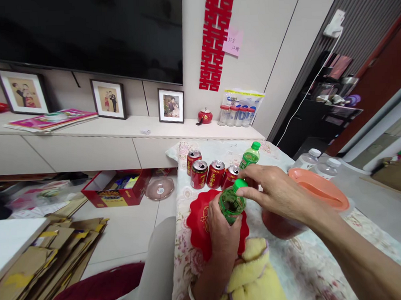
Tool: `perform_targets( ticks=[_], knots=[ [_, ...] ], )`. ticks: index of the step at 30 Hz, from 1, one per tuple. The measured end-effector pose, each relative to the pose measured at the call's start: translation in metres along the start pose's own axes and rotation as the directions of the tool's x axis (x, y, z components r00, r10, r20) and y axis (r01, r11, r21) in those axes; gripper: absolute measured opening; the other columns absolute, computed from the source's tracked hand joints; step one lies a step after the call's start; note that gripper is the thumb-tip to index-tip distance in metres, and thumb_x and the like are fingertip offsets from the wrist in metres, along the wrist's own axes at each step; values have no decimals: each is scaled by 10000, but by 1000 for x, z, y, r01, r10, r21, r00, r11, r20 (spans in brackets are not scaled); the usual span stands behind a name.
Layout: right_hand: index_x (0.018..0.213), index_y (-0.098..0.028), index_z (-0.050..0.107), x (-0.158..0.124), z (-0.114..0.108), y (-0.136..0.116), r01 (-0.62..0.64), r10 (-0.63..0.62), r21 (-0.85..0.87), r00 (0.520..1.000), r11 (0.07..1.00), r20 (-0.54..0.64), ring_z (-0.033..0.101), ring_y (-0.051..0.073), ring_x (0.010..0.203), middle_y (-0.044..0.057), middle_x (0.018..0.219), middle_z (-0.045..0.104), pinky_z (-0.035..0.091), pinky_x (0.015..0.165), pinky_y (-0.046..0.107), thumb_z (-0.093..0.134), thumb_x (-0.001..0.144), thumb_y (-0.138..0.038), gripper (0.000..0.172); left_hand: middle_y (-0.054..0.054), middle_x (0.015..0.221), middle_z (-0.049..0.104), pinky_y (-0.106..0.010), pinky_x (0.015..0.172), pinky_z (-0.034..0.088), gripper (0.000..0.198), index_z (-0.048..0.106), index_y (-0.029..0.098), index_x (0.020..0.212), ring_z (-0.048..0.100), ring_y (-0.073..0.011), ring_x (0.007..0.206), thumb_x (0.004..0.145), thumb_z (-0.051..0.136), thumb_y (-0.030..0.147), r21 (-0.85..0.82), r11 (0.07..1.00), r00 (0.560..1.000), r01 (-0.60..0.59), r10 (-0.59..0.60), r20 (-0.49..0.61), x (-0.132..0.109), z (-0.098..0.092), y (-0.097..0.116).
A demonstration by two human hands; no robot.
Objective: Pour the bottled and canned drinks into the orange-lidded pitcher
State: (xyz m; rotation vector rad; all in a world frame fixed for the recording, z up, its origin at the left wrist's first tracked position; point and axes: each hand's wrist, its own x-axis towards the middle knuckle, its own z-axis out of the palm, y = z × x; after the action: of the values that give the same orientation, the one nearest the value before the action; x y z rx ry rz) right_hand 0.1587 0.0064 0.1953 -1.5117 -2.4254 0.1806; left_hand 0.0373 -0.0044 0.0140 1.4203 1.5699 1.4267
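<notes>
My left hand [223, 231] is wrapped round the body of a small green soda bottle [231, 205], holding it above a red scalloped plate [198, 221]. My right hand [275, 191] reaches in from the right and its fingertips pinch the bottle's green cap [240, 184]. Just behind stand several red drink cans [199, 174] and a second green bottle [249, 156], all on the table with the floral cloth [293, 261].
A yellow towel [257, 277] lies under my left wrist. A red bowl with an orange lid [318, 191] sits to the right, with clear plastic bottles [308, 158] behind it. Flattened cardboard [41, 265] and a red box [117, 190] lie on the floor at left.
</notes>
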Motion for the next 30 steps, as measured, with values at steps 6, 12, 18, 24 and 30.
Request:
perform_targets(
  ticks=[6, 12, 18, 24, 30],
  knots=[
    [1282, -215, 690, -2, -2, 5, 141, -144, 167, 990, 976, 3, 668, 256, 1055, 108, 1165, 714, 521, 919, 416, 612, 1024, -361, 307, -132, 1226, 729, -477, 1007, 537, 589, 614, 205, 1266, 684, -330, 1162, 719, 780, 64, -12, 1000, 1000, -4, 4, 16, 0, -1, 0],
    [1155, -193, 703, -2, 6, 4, 141, -139, 147, 990, 979, -22, 652, 256, 991, 111, 1063, 675, 519, 872, 414, 555, 1028, -219, 196, -144, 1229, 722, -480, 1010, 537, 595, 607, 186, 1277, 680, -338, 1166, 724, 793, 73, 9, 1000, 1000, 9, -9, 23, 0, 0, 0],
    [1118, -155, 682, 0, 17, 0, 109, -105, 57, 991, 992, -79, 644, 254, 913, 105, 1006, 639, 511, 806, 400, 544, 1047, -258, 186, -118, 1200, 733, -474, 985, 553, 552, 616, 201, 1254, 696, -325, 1138, 738, 779, 91, 21, 1000, 1000, -19, 19, -6, -1, 2, -4],
    [1114, -160, 682, -3, 27, 1, 82, -69, 55, 976, 995, -207, 664, 256, 906, 93, 979, 671, 515, 795, 391, 628, 1009, -261, 156, -132, 1248, 729, -493, 1032, 549, 631, 602, 197, 1292, 686, -341, 1205, 702, 783, 66, -39, 999, 1000, -20, 20, -7, -1, 2, -6],
    [875, -212, 610, -69, 49, -15, -124, 177, 202, 946, 972, -272, 630, 179, 705, 25, 799, 658, 477, 647, 319, 577, 1031, -331, 199, -138, 1326, 696, -522, 1082, 534, 743, 534, 225, 1369, 666, -354, 1265, 684, 792, 94, -70, 997, 1000, -15, 16, 18, 1, 1, -10]
  ],
)
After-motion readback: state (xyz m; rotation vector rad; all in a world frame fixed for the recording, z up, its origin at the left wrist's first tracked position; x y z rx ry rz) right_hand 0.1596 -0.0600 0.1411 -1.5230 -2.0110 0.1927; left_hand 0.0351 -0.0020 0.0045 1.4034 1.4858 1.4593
